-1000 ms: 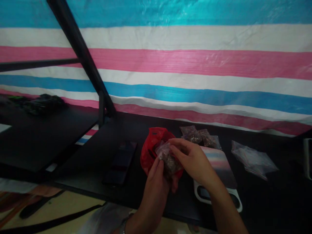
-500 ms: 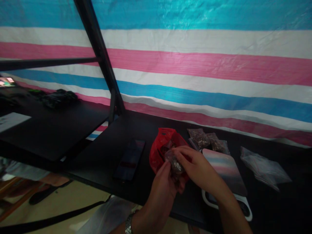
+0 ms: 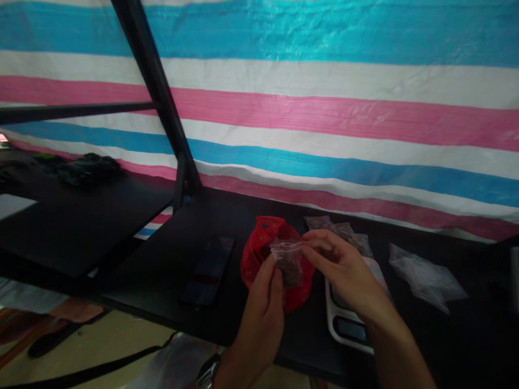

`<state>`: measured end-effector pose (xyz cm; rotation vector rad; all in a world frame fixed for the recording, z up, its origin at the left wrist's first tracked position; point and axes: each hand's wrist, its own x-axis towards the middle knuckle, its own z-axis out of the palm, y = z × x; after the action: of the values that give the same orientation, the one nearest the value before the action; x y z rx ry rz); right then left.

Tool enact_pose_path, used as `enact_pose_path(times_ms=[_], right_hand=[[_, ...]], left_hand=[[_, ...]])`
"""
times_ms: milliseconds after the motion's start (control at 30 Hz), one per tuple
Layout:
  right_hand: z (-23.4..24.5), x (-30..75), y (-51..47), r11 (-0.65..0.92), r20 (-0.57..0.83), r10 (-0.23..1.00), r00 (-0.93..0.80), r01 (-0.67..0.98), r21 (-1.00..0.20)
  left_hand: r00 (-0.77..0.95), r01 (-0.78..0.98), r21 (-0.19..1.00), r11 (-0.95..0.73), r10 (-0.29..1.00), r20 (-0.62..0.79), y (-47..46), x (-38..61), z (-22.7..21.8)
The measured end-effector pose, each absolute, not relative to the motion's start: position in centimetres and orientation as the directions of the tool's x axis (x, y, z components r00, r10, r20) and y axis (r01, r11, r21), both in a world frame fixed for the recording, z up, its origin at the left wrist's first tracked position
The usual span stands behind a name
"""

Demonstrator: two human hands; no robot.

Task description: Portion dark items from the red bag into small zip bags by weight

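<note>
A small clear zip bag point(image 3: 290, 268) with dark brown bits in it is held upright in front of an open red plastic bag point(image 3: 254, 254). My left hand point(image 3: 265, 297) pinches its left side between thumb and fingers. At the bag's top right corner, by the zip strip, my right hand point(image 3: 336, 262) closes thumb and fingertips on it. Beneath my right forearm lies a white kitchen scale point(image 3: 338, 329) with a dark display, partly covered. Several filled zip bags point(image 3: 344, 232) rest behind the scale.
A dark phone point(image 3: 208, 273) lies left of the red bag. Empty clear bags point(image 3: 425, 275) are on the black table point(image 3: 227, 205) at the right. A black metal frame point(image 3: 162, 97) rises at the left before a striped tarp point(image 3: 324, 119). A dark green bundle point(image 3: 87, 167) sits farther left.
My right hand has moved from over the small bag's middle to its top right corner. The bag now stands upright, its zip strip showing. The view has shifted slightly.
</note>
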<state>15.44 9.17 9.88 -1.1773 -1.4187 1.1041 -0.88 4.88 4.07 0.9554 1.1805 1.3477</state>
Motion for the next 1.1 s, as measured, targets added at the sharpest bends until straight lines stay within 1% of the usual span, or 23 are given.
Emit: enact_pose_path(times_ms=[67, 167, 267, 367, 467, 533, 633, 733, 867, 933, 1100], right_hand=[[10.2, 15.5, 9.0, 0.112, 0.102, 0.989, -0.108, 0.095, -0.989], [11.0, 16.2, 8.6, 0.133, 0.115, 0.986, -0.118, 0.155, -0.979], [11.8, 18.8, 8.1, 0.159, 0.163, 0.987, 0.001, 0.203, -0.966], [12.0, 22.7, 7.4, 0.092, 0.128, 0.983, 0.13, 0.251, -0.964], [11.2, 26.3, 6.8, -0.004, 0.055, 0.985, 0.162, 0.344, -0.939], [10.3, 27.8, 6.7, -0.035, 0.034, 0.987, 0.156, 0.421, -0.906], [9.2, 29.0, 6.9, -0.057, 0.035, 0.987, 0.16, 0.537, -0.842], [8.6, 29.6, 7.1, -0.084, 0.067, 0.973, 0.22, 0.614, -0.785], [8.3, 30.5, 7.1, -0.114, 0.163, 0.924, 0.347, 0.653, -0.749], [8.2, 31.0, 7.1, -0.134, 0.184, 0.901, 0.392, 0.656, -0.743], [7.9, 31.5, 7.1, -0.135, 0.209, 0.881, 0.424, 0.649, -0.749]], left_hand=[[-0.137, -0.037, 0.996, -0.086, 0.987, 0.08, 5.1, -1.2, 4.0], [-0.05, 0.156, 0.952, -0.264, 0.96, 0.274, 5.4, -1.5, 3.9], [-0.029, 0.272, 0.877, -0.397, 0.907, 0.42, 5.7, -1.7, 3.8], [-0.06, 0.327, 0.823, -0.465, 0.859, 0.509, 5.8, -1.7, 3.6], [-0.054, 0.339, 0.789, -0.512, 0.827, 0.56, 5.8, -1.3, 3.3], [-0.037, 0.341, 0.766, -0.545, 0.806, 0.59, 5.7, -1.0, 3.0], [-0.012, 0.353, 0.727, -0.588, 0.775, 0.632, 5.6, -0.6, 2.8], [-0.004, 0.383, 0.682, -0.623, 0.737, 0.676, 5.7, -0.4, 2.5], [0.007, 0.388, 0.639, -0.664, 0.695, 0.719, 5.7, -0.3, 2.3], [0.019, 0.383, 0.626, -0.679, 0.683, 0.73, 5.5, -0.2, 2.1], [0.066, 0.366, 0.609, -0.703, 0.673, 0.737, 4.8, -0.3, 1.5]])
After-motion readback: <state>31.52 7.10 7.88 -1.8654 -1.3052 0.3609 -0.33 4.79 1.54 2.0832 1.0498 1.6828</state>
